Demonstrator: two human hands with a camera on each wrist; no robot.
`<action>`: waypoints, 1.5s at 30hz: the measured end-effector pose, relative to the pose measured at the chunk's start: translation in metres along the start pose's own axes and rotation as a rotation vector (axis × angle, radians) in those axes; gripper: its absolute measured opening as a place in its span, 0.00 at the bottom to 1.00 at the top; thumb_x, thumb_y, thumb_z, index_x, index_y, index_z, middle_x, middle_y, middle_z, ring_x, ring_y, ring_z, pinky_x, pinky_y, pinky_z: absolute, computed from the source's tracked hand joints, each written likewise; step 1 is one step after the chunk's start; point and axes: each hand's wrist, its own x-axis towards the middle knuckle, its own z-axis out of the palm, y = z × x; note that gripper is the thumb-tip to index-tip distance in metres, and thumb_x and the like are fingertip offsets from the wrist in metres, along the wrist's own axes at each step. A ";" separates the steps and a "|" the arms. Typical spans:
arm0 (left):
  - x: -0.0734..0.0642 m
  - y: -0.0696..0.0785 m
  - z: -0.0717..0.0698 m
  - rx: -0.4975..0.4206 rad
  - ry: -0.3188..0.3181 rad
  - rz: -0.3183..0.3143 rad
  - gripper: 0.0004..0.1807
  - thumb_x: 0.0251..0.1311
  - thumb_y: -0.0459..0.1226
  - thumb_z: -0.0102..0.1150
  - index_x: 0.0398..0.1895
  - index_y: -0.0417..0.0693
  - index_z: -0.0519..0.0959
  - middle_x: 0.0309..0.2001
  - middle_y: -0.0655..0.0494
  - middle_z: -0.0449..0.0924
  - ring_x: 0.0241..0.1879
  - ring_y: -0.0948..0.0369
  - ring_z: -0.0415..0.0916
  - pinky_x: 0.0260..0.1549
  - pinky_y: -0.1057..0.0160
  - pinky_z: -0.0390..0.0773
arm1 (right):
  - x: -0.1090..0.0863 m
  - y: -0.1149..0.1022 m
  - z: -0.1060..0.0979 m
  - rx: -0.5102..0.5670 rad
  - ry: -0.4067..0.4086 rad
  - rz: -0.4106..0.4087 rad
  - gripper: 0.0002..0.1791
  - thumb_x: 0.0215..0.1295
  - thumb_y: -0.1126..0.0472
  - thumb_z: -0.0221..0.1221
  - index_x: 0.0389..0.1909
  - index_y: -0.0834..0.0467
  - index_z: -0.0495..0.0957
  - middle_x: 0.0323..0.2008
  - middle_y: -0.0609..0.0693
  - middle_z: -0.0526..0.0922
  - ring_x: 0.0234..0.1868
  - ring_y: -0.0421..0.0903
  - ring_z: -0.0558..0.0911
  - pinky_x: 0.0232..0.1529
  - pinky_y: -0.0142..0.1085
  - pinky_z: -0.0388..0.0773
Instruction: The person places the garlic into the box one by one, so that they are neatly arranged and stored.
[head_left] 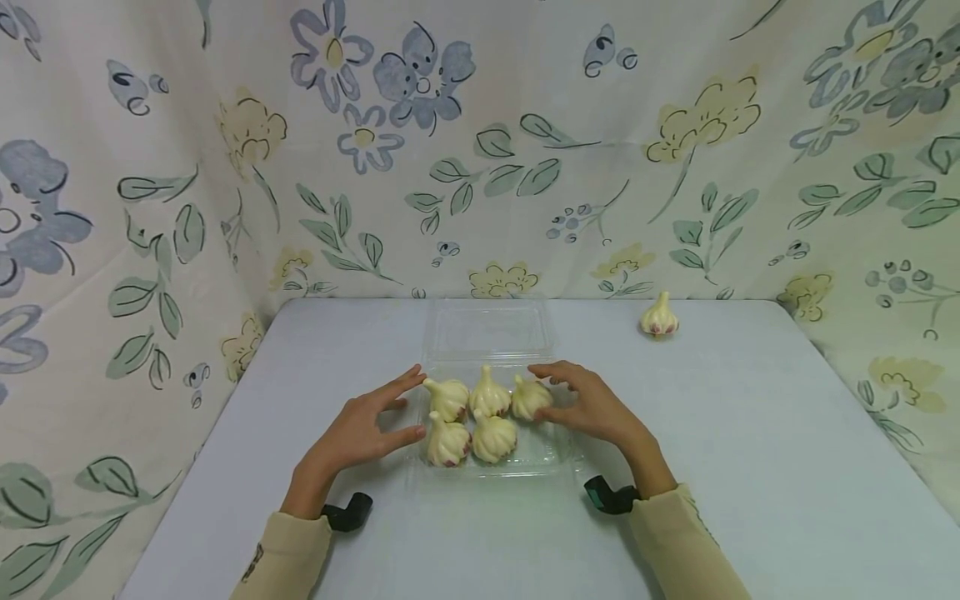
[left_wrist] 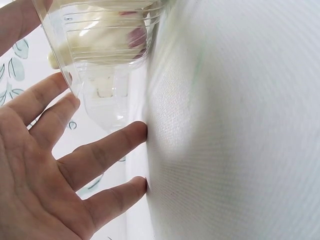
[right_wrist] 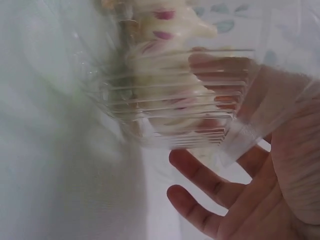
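Observation:
A clear plastic clamshell box (head_left: 536, 450) lies on the table, its lid folded back. Several garlic bulbs (head_left: 495, 437) sit inside in two rows. My right hand (head_left: 588, 404) reaches over the box's right wall, thumb and fingers around the back-right garlic bulb (head_left: 529, 398). In the right wrist view, the thumb shows through the ridged wall (right_wrist: 175, 120), while two fingers (right_wrist: 192, 205) stay outside. My left hand (head_left: 367, 427) spreads along the left wall. In the left wrist view, two fingertips (left_wrist: 137, 132) meet the tabletop and others lie by the wall (left_wrist: 75, 30).
One more garlic bulb (head_left: 659, 317) stands at the table's back right. Behind the box's base lies its flat lid (head_left: 487, 329). Floral curtains (head_left: 487, 150) border the white table (head_left: 750, 433) at the back and sides. Black wrist mounts (head_left: 348, 512) sit below both hands.

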 end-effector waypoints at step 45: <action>0.000 0.000 0.000 -0.009 -0.005 -0.006 0.43 0.61 0.58 0.67 0.78 0.65 0.63 0.80 0.66 0.56 0.62 0.48 0.81 0.64 0.30 0.68 | -0.007 0.012 -0.027 0.032 0.194 0.097 0.24 0.66 0.57 0.68 0.62 0.57 0.80 0.58 0.57 0.84 0.53 0.56 0.84 0.55 0.55 0.80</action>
